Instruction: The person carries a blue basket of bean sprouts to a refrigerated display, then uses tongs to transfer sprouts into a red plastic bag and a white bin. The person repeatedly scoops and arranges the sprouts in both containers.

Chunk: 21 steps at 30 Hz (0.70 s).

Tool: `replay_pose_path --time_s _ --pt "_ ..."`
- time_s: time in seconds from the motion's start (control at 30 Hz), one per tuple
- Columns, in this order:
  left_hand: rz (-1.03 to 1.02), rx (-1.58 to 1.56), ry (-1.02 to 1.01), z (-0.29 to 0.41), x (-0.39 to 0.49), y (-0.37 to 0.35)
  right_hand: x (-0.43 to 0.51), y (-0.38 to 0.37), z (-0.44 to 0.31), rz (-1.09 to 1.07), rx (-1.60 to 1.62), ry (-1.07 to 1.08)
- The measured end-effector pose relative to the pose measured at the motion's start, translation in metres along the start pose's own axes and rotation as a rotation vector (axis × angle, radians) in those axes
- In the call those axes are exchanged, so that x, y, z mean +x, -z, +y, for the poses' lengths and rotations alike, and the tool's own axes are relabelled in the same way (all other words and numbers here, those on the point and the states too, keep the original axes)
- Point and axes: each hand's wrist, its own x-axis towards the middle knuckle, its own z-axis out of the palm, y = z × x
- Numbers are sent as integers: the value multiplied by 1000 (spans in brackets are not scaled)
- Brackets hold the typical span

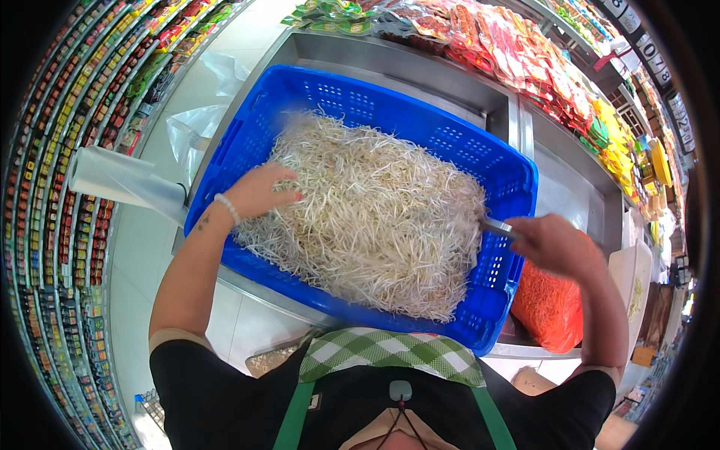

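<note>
A heap of bean sprouts (pixel 365 219) fills much of a blue perforated plastic crate (pixel 351 98) before me. At the crate's left side, my left hand (pixel 261 190) is over the edge of the heap, fingers apart and holding nothing. My right hand (pixel 545 242) grips the metal handle of a tool (pixel 498 226) at the crate's right side. The far end of this tool is lost in the sprouts and blur, so its kind cannot be told.
The crate rests on a stainless steel counter with sunken bays (pixel 574 174). An orange plastic bag (pixel 548 304) sits at the right, a roll of clear plastic bags (pixel 121 179) at the left. Packaged goods (pixel 495 45) line the far side; stocked shelves (pixel 67 169) stand left.
</note>
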Motion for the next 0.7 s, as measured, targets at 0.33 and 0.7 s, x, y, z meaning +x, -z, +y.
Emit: replay_pose_path --time_s 0.33,0.7 --pt "-430 -79 299 10 179 -66 168 -33 54 -578 346 -401" --pt "-358 -364 282 9 194 -94 178 -107 31 -368 817 -252"
